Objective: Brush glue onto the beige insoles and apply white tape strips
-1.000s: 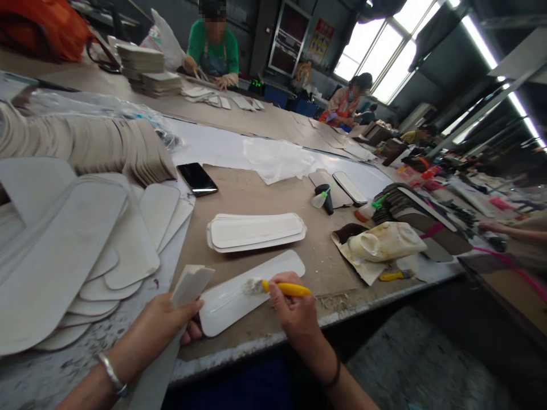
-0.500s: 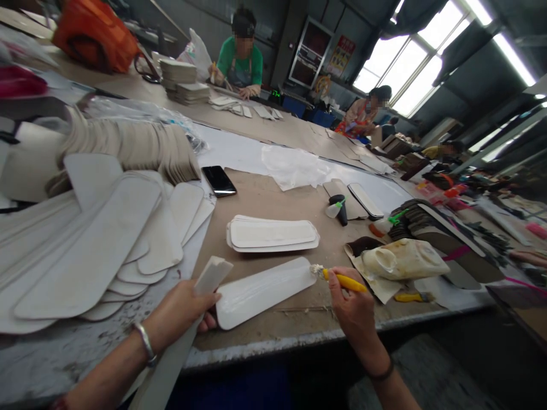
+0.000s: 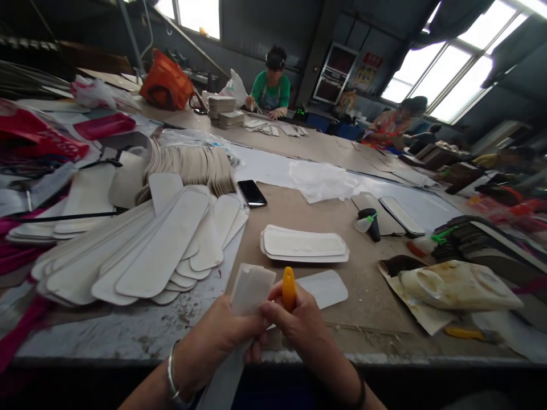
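My left hand is closed on a long pale strip piece that sticks up past the fingers and hangs below the table edge. My right hand is closed round a yellow-handled brush, handle end pointing up, bristles hidden. Both hands meet at the near table edge, over the near end of a white glossy piece lying flat on the table. Behind it sits a small stack of similar white pieces.
Fanned white pieces and a row of beige ones fill the left. A black phone, a small bottle, a dirty glue jug and dark soles lie right. Two other people work at the far side.
My view swung left and up. My right hand drew the brush back from the white piece's far end to meet my left hand, turning the handle upright.
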{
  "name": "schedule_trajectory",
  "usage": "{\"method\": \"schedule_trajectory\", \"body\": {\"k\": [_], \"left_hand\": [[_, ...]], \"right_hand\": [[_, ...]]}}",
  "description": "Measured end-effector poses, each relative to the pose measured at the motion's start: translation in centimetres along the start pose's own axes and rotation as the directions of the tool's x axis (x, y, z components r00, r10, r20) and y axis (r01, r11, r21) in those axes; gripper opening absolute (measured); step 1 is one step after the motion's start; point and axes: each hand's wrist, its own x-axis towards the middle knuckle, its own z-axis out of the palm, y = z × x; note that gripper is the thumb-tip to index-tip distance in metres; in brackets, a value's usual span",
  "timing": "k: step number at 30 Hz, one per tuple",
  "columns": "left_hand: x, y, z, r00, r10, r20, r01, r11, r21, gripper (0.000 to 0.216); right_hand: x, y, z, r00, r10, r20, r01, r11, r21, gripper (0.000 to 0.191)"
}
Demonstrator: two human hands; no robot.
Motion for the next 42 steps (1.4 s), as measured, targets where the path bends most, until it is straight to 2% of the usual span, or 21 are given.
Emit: {"method": "schedule_trajectory", "body": {"k": [3, 7, 11, 16, 22, 26, 28, 33, 35, 37, 39, 42], "left_hand": [[-0.2, 0.1, -0.1, 1.000, 0.005, 0.010, -0.005, 1.000, 0.006, 0.031], [-0.4, 0.2, -0.9, 1.000, -0.008, 0.024, 0.009, 0.999, -0.049, 0.039], [-0.2, 0.3, -0.8, 0.997, 0.007, -0.074, -0.021, 0.982, -0.189, 0.050], [1.0, -0.2, 0.8, 0.977, 0.058, -0.206, -0.127, 0.933, -0.338, 0.058], [2.0, -1.7, 2.4, 0.957, 0.083, -0.278, -0.191, 0.903, -0.386, 0.057], [2.1, -1.7, 3.2, 0.948, 0.088, -0.306, -0.211, 0.893, -0.397, 0.055], [2.0, -1.8, 3.4, 0.945, 0.079, -0.317, -0.211, 0.888, -0.409, 0.059], [0.9, -3.0, 2.5, 0.948, -0.011, -0.317, -0.114, 0.922, -0.371, 0.063], [0.5, -3.6, 1.5, 0.937, -0.022, -0.350, -0.094, 0.946, -0.311, 0.057], [0.2, -4.1, 0.4, 0.911, -0.003, -0.413, -0.106, 0.965, -0.241, 0.051], [0.2, -4.5, -0.5, 0.893, 0.005, -0.450, -0.082, 0.985, -0.153, 0.051], [0.8, -4.6, -0.8, 0.903, -0.027, -0.430, -0.001, 0.998, -0.067, 0.054]], "right_hand": [[0.2, 0.0, 0.9, 0.998, 0.046, 0.051, -0.052, 0.990, 0.132, 0.032], [0.0, 0.0, 0.9, 1.000, -0.014, 0.001, 0.014, 0.994, 0.105, 0.034], [0.1, 0.3, 1.3, 0.994, 0.048, -0.101, -0.031, 0.986, 0.162, 0.036], [0.7, 0.4, 1.6, 0.971, 0.137, -0.196, -0.070, 0.946, 0.317, 0.043], [0.5, 0.2, 0.4, 0.975, 0.121, -0.187, -0.061, 0.952, 0.299, 0.039], [0.5, 0.5, -0.5, 0.955, 0.062, -0.290, -0.002, 0.979, 0.203, 0.036], [0.6, 0.7, -1.1, 0.934, 0.071, -0.351, -0.006, 0.983, 0.182, 0.037], [0.5, 0.1, -3.5, 0.900, 0.175, -0.399, -0.010, 0.924, 0.383, 0.046], [0.2, -0.7, -5.3, 0.909, 0.174, -0.380, 0.009, 0.901, 0.434, 0.046], [-0.3, -1.3, -7.4, 0.937, 0.158, -0.311, -0.021, 0.916, 0.400, 0.043], [-0.8, -1.6, -9.5, 0.968, 0.158, -0.196, -0.102, 0.958, 0.269, 0.037], [-0.7, -1.3, -11.3, 0.982, 0.190, -0.006, -0.190, 0.979, -0.079, 0.030]]}}
